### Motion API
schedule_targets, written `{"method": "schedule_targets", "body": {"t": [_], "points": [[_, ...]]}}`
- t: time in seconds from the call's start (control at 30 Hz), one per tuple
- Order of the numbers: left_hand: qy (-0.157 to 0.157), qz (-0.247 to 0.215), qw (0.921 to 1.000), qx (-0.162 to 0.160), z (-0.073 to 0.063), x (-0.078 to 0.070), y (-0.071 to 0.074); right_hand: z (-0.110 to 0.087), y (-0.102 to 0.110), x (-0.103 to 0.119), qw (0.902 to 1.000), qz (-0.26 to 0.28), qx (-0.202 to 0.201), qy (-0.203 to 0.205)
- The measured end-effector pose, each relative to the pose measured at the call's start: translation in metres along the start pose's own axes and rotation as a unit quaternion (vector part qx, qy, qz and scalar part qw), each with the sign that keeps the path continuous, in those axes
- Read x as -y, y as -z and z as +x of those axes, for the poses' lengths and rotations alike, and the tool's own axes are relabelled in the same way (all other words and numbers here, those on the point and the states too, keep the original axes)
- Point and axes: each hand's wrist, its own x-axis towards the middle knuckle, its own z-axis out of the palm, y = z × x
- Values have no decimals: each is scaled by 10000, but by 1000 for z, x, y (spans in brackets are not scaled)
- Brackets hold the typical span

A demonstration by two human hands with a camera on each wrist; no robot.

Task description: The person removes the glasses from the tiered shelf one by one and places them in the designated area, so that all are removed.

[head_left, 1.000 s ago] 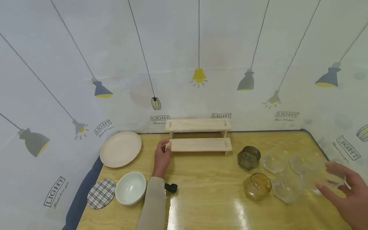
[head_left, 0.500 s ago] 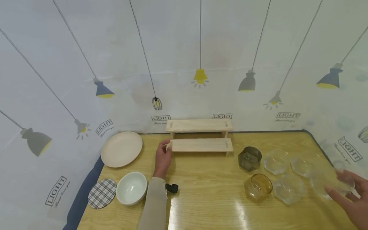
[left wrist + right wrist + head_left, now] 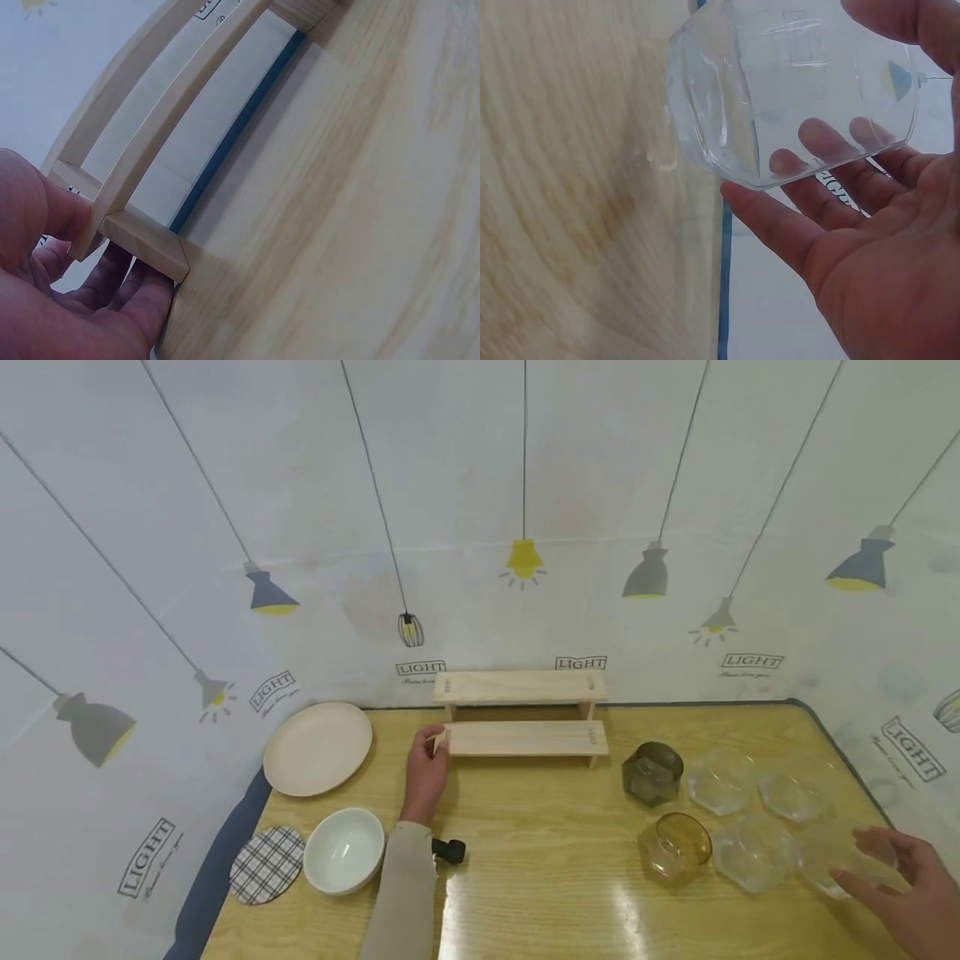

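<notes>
My left hand (image 3: pixel 425 778) grips the left end of a two-tier wooden shelf (image 3: pixel 525 739). In the left wrist view its thumb lies on the lower board (image 3: pixel 161 124) and its fingers are around the end leg (image 3: pixel 146 244). At the far right, my right hand (image 3: pixel 917 883) holds a clear drinking glass (image 3: pixel 795 82) with a faceted base, thumb on one side and fingers on the other. The glass's base is close to the table; I cannot tell whether it touches. Beside it stand three more clear glasses (image 3: pixel 752 853), an amber glass (image 3: pixel 673 850) and a smoky grey glass (image 3: pixel 652 774).
Left of my left arm are a white bowl (image 3: pixel 343 852), a round checked mat (image 3: pixel 267 865) and a beige plate (image 3: pixel 317 749). A patterned wall covering (image 3: pixel 480 485) rises behind the wooden table (image 3: pixel 540 860), close behind the shelf.
My right hand went right with the clear glass, then came back left to beside the other clear glasses. My left hand has stayed on the shelf.
</notes>
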Motion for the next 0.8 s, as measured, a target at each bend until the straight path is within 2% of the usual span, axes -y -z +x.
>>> {"method": "schedule_targets", "body": {"t": [0.13,0.4,0.6,0.7,0.8], "points": [[41,27,10000,-20,-1,-1,0,5,-2,-3,9994,-293,-41,167],[-74,101,9999,-20,0,-2,2,7,-8,-7,9982,-557,-231,19],[-20,140,9999,19,0,-1,3,9,-10,-4,9998,-124,-29,-134],[-2,183,9998,23,0,0,5,7,-10,1,9998,24,-187,82],[-30,240,9997,65,1,-1,6,4,-8,14,9978,-107,-442,478]]}}
